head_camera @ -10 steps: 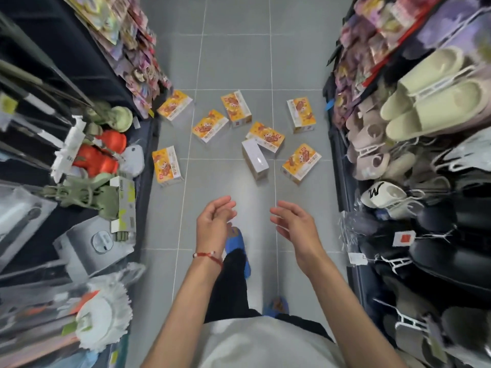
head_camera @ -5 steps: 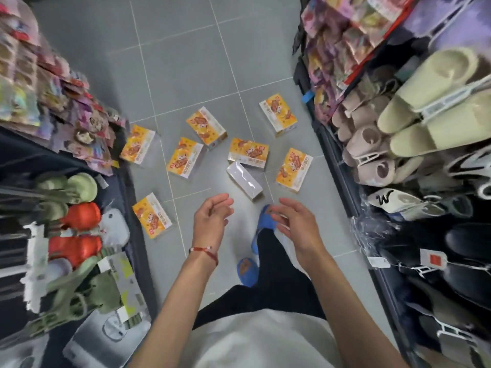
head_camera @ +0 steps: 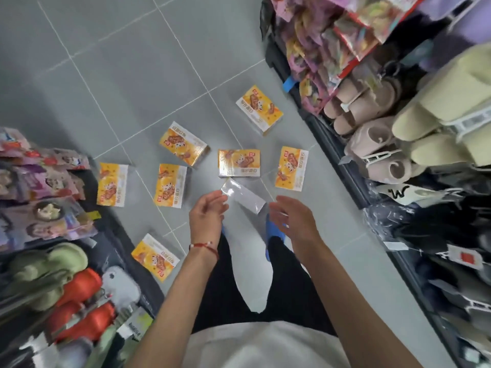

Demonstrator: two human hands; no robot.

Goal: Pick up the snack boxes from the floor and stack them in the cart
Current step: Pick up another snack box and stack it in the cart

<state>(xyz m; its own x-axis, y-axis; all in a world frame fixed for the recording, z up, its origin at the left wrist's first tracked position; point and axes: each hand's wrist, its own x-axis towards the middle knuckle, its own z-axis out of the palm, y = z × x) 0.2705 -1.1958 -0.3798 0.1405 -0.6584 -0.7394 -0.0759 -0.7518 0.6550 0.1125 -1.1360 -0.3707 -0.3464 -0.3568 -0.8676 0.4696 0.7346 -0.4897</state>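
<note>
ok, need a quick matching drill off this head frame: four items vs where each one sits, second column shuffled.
Items:
1. silver-faced snack box
2. red string bracelet
3. pinkish-beige slippers
4. blue slipper

Places:
A. on the person's left wrist
B. on the person's foot
C. hung on the right-side rack
D. lying flat on the floor

Pairs: 1-D, 2-A, 3-C, 4-B

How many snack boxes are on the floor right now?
8 snack boxes: one farthest, two central, one right, two left, one nearest, one white-sided between left hand and right hand. None apparently hidden.
</note>
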